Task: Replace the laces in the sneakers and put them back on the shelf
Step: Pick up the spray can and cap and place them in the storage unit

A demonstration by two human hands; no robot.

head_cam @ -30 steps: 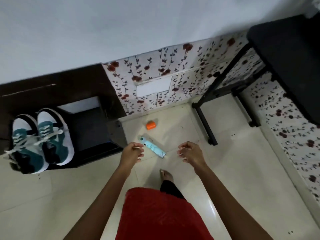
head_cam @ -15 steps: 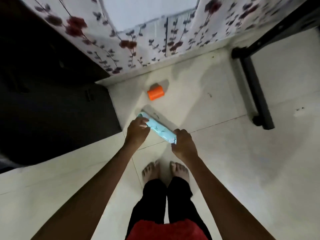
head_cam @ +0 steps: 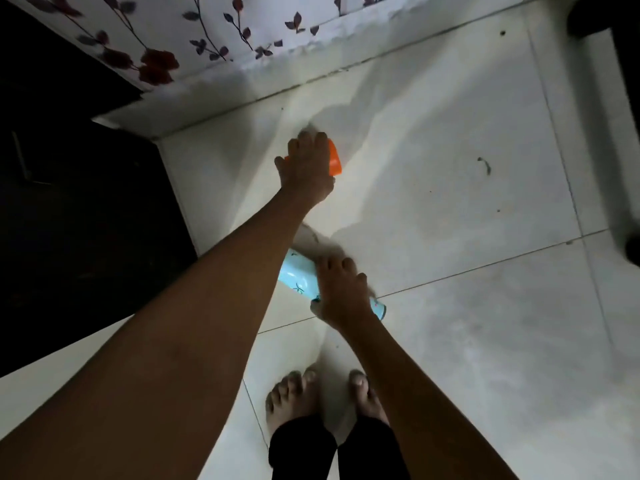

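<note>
A light blue bottle lies on its side on the floor tiles, and my right hand grips it around the middle. Farther from me, near the wall, my left hand covers a small orange cap with its fingers curled over it. Only the cap's right edge shows past the hand. No sneakers or laces are in view.
A dark cabinet fills the left side. A floral-patterned wall base runs along the top. A black furniture leg stands at the right edge. My bare feet stand on the white tiled floor close to me.
I have bent lower toward the floor. My left hand left the blue bottle and reached forward onto the orange cap. My right hand slid further around the bottle.
</note>
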